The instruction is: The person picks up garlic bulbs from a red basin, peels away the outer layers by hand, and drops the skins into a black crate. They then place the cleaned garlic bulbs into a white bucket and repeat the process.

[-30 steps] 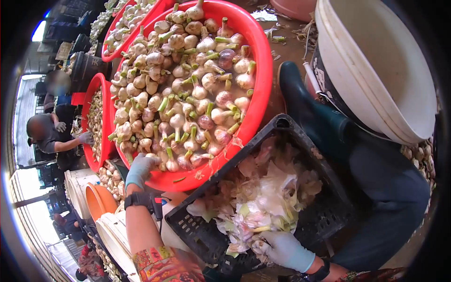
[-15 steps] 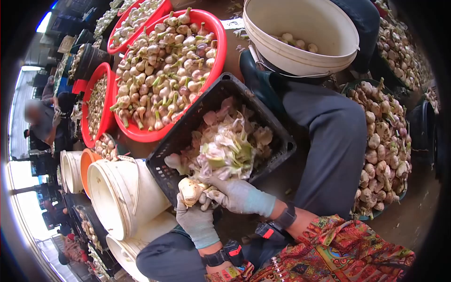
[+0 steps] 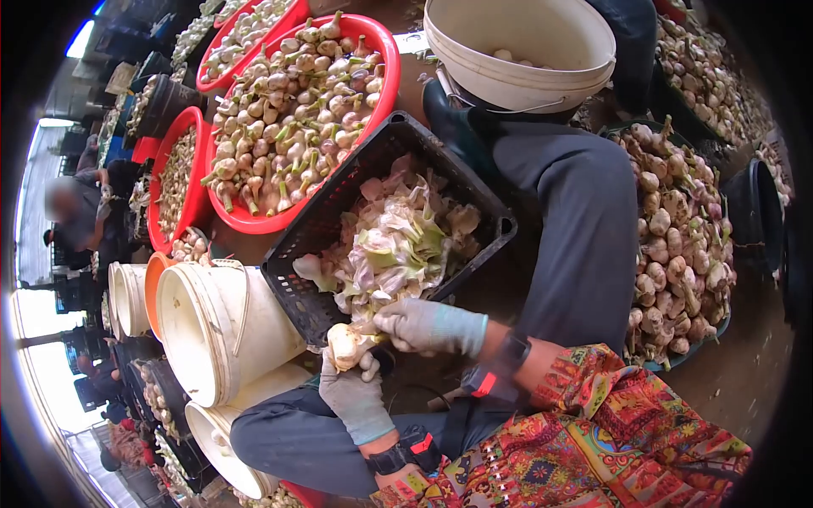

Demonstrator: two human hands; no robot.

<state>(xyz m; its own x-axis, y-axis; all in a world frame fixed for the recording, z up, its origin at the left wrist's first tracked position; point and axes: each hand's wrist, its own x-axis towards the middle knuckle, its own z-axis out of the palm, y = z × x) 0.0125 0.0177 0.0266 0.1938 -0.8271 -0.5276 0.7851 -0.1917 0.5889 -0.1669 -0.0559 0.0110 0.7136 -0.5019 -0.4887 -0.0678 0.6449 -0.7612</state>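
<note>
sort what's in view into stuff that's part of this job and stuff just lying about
Seemingly in use:
- garlic bulb, in left hand
- right hand, close beside it
- black crate holding peelings

Likely just lying about:
- orange bucket
- white bucket beside it

The left hand [image 3: 351, 396] had come away from the red tub [image 3: 257, 223] and held a garlic bulb [image 3: 345, 348] by the black crate [image 3: 282, 241]. The right hand [image 3: 436, 328] had left the skins, gone to the bulb, and then moved up a bit beside it. The view had swung, so the big garlic pile [image 3: 677, 254] showed, and bulbs showed inside the white bucket [image 3: 508, 91]. The other person [image 3: 78, 216] no longer reached to the small red tub [image 3: 196, 199].
</note>
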